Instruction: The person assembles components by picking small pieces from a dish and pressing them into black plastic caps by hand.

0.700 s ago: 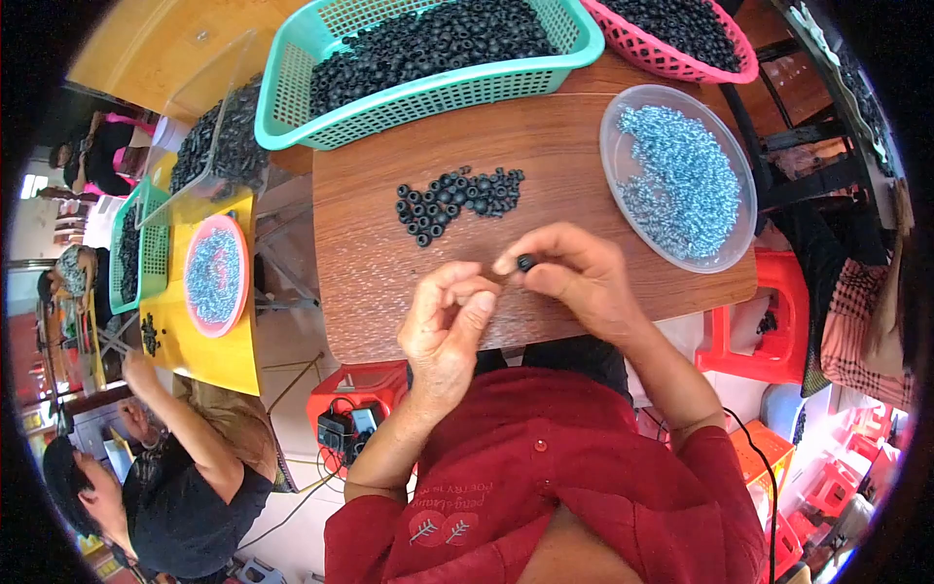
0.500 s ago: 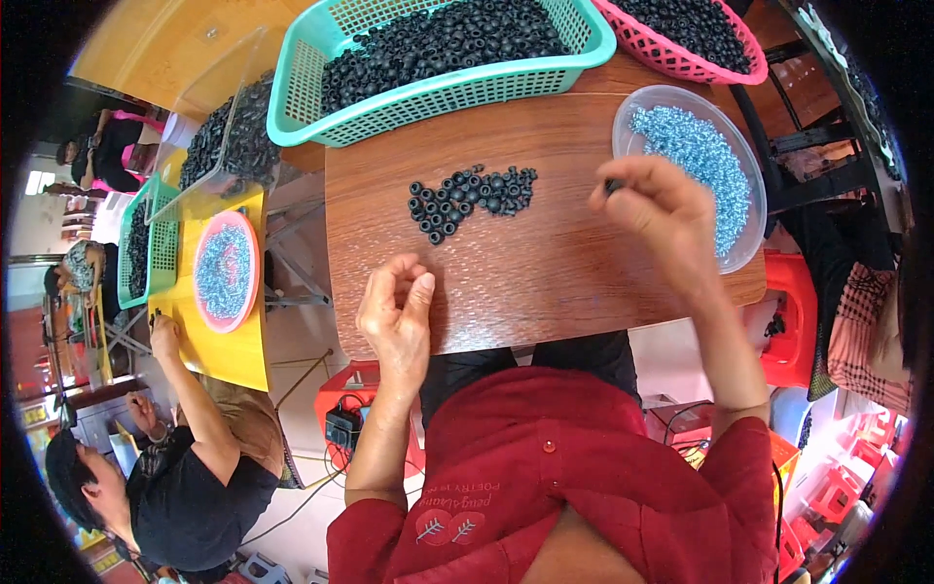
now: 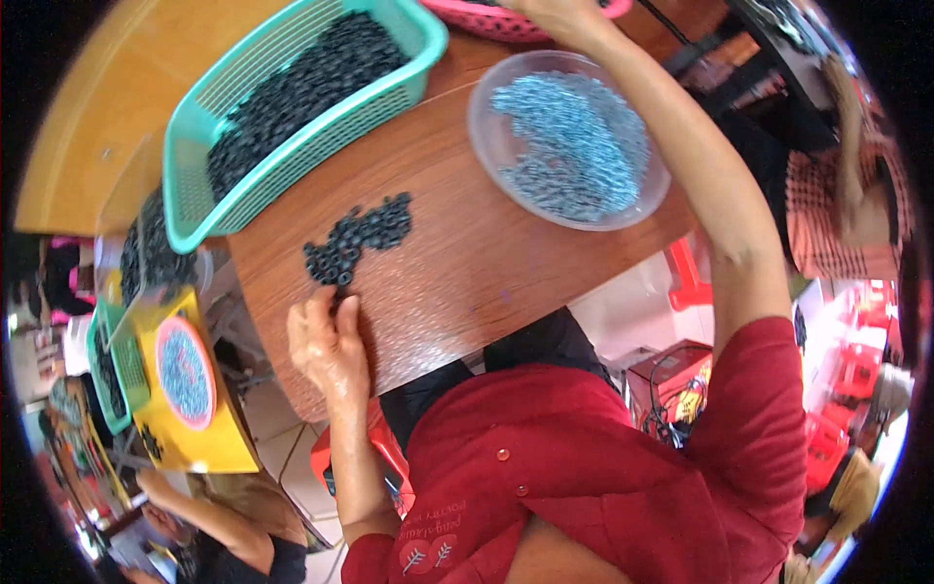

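Observation:
A loose pile of small black ring-shaped pieces (image 3: 360, 237) lies on the brown wooden table (image 3: 457, 282). At the pile's near end is my left hand (image 3: 328, 341), its fingers curled, thumb apart from them, and fingertips beside the closest rings. My right arm reaches far forward over a round clear tub (image 3: 488, 161) of small shiny light-blue pieces (image 3: 569, 141). My right hand (image 3: 556, 14) is at a pink basket (image 3: 486, 23) holding black pieces; the picture's top edge cuts off its fingers.
A turquoise plastic basket (image 3: 302, 153) full of black pieces stands at the table's far left. On a yellow table (image 3: 199, 428) to the left rests a pink-rimmed dish (image 3: 185, 372) of blue pieces, with a co-worker's arm (image 3: 209, 511) nearby. Red stools (image 3: 689, 277) stand around.
My right hand has gone from above the table, pinching a black piece, forward to the pink basket. My left hand has come up to the pile. The whole view has turned and shifted.

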`<action>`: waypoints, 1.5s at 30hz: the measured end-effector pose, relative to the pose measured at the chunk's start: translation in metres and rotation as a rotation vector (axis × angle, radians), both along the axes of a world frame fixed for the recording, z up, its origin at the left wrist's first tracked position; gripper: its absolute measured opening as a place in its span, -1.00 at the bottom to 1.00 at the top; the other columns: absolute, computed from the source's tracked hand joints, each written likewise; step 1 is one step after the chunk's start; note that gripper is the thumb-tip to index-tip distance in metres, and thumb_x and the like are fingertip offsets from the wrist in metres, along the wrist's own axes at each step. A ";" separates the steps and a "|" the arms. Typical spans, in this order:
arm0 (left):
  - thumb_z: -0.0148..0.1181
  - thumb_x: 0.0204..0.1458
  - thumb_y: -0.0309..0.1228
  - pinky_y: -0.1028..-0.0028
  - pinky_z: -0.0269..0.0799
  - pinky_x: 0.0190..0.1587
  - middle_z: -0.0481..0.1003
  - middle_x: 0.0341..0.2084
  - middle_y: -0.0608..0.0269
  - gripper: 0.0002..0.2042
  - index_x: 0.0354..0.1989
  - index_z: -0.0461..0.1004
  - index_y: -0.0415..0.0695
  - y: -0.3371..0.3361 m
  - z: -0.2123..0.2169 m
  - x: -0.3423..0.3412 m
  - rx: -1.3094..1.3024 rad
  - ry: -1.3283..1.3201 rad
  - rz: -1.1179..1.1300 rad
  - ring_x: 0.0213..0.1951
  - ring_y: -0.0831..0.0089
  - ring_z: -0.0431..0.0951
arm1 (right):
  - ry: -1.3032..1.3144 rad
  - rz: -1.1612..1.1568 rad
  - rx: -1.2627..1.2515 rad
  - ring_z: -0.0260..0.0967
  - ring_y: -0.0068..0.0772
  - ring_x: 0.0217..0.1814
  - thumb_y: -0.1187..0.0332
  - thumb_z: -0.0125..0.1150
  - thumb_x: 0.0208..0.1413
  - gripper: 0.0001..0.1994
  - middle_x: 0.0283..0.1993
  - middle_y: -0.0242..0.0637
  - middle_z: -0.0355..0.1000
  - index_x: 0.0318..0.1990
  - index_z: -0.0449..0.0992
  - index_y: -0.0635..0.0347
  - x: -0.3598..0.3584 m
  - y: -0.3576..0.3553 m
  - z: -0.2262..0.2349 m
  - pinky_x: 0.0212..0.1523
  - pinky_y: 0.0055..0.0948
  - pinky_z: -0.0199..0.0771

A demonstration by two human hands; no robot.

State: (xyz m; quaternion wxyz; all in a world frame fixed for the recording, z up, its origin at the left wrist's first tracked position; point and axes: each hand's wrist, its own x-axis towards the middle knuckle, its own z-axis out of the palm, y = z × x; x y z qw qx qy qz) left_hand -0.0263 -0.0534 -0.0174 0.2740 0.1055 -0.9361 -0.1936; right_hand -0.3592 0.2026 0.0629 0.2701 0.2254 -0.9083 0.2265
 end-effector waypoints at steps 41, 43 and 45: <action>-0.06 0.16 -0.20 0.31 0.20 0.06 0.38 -0.03 0.10 -0.62 0.04 0.38 -0.17 -0.194 -0.054 -0.002 0.937 -0.537 -0.139 0.02 0.29 0.35 | -0.134 0.424 -0.806 0.39 -0.06 -0.69 0.37 0.21 -0.53 -0.82 -0.75 -0.01 0.34 -0.71 0.49 0.32 0.321 -0.027 -0.062 -0.68 -0.20 0.29; -0.08 0.17 -0.20 0.32 0.19 0.08 0.37 -0.01 0.11 -0.62 0.06 0.38 -0.17 -0.225 -0.059 -0.003 1.054 -0.540 -0.136 0.04 0.30 0.33 | -0.136 0.457 -0.823 0.38 -0.06 -0.66 0.36 0.21 -0.50 -0.82 -0.73 -0.02 0.35 -0.70 0.49 0.32 0.321 -0.026 -0.063 -0.65 -0.18 0.29; -0.08 0.17 -0.20 0.32 0.19 0.08 0.37 -0.01 0.11 -0.62 0.05 0.38 -0.17 -0.217 -0.063 -0.008 1.070 -0.546 -0.160 0.04 0.30 0.33 | -0.149 0.464 -0.835 0.38 -0.06 -0.62 0.35 0.21 -0.47 -0.82 -0.71 -0.02 0.37 -0.69 0.49 0.32 0.320 -0.025 -0.073 -0.62 -0.16 0.28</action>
